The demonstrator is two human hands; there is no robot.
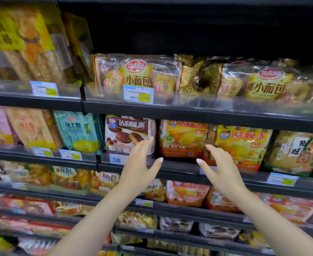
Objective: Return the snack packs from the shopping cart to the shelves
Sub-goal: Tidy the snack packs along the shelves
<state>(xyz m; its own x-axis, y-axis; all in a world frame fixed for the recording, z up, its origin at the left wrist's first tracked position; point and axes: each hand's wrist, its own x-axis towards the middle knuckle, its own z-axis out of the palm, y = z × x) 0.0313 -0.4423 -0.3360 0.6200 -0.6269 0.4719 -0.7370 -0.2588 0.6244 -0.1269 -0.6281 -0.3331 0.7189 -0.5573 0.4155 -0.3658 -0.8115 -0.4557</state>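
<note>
Both hands up at the snack shelves, nothing held.

The left hand (pixel 137 163) spreads wide, fingers straight, fingertips in front of the brown pie pack (pixel 128 133) at the front edge of the middle shelf (pixel 179 171). The right hand (pixel 220 165) is just as wide and loose, reaching over the lower corner of an orange pie pack (pixel 242 143). Between the two hands stands another orange pack (pixel 181 139), set further back. A price tag (pixel 116 159) sits on the shelf's front edge beside the left hand.

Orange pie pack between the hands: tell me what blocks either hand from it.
Nothing visible does. The left hand and right hand hover open before the orange pack, flanking it.
</note>
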